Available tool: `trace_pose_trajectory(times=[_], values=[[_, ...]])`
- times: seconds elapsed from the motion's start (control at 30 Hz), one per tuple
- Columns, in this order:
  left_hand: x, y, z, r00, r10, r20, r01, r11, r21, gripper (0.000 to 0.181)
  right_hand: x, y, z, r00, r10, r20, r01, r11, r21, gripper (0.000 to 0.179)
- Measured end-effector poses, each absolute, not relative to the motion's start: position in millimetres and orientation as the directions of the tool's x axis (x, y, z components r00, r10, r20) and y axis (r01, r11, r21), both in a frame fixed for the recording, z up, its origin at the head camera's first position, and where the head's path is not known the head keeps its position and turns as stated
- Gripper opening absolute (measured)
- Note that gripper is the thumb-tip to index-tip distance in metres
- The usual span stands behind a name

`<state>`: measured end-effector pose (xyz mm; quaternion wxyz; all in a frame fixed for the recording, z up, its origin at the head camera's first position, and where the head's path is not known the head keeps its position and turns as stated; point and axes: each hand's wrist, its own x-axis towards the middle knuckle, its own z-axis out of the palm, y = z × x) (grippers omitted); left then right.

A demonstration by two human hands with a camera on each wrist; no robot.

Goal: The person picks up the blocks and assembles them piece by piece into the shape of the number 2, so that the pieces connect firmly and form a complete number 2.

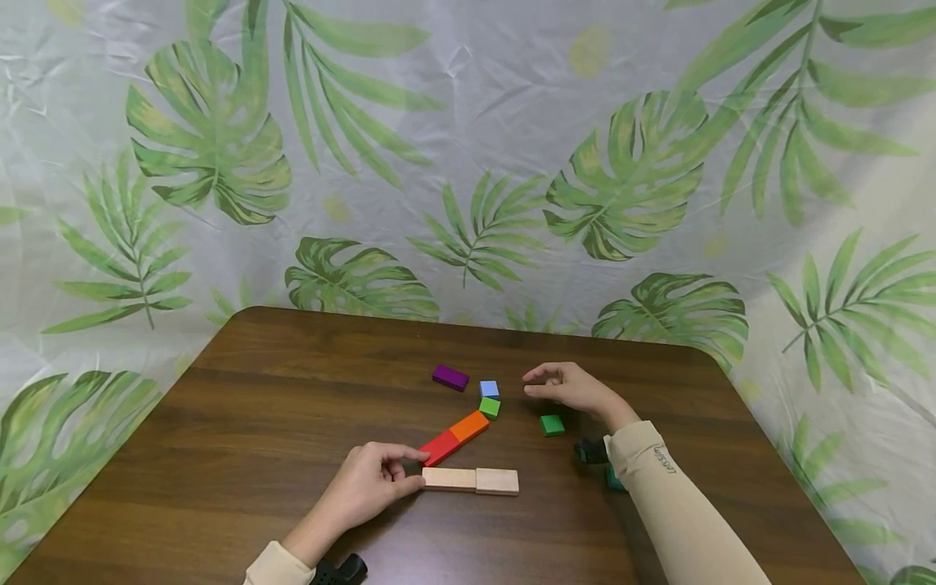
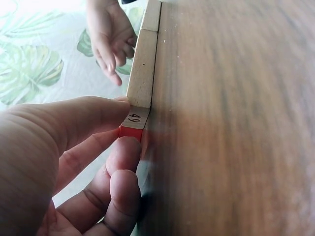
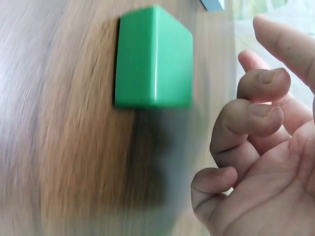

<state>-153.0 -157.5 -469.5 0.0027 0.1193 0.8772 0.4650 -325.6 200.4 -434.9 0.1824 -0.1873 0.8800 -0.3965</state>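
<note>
Fingers of your left hand (image 1: 368, 485) pinch left ends of red block (image 1: 441, 447) and left wooden block (image 1: 449, 478) | your right hand (image 1: 578, 390) holds nothing, fingers loosely curved | green block (image 1: 552, 425) lies to near side of right fingertips, slightly right; right hand is nearer.

The left hand (image 1: 369, 485) reaches in from the bottom of the head view to just left of centre, its thumb and forefinger stretched rightward in a pinch, the other fingers bent under. A beige left sleeve (image 1: 281, 566) ends at its bare wrist (image 1: 314, 535). The right hand (image 1: 578, 390) hovers right of centre, fingers loosely bent and tips pointing left; the beige-sleeved right arm (image 1: 680, 512) slants up from the lower right.
</note>
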Motion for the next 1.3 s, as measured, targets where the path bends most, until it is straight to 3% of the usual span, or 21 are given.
trace_pose_trajectory(times=[0.47,1.3], values=[[-152.8,-156.5,-469.1,-0.976,0.203,0.079,0.184,0.568,0.802,0.024,-309.3,232.5,-430.4,-0.843,-0.505,-0.185,-0.212,0.629,-0.748,0.042],[-153.8,-156.2,-470.3,-0.975,0.206,0.085,0.190,0.570,0.799,0.025,-294.6,248.3,-438.6,-0.781,-0.586,-0.214,-0.217,0.576,-0.788,0.044]])
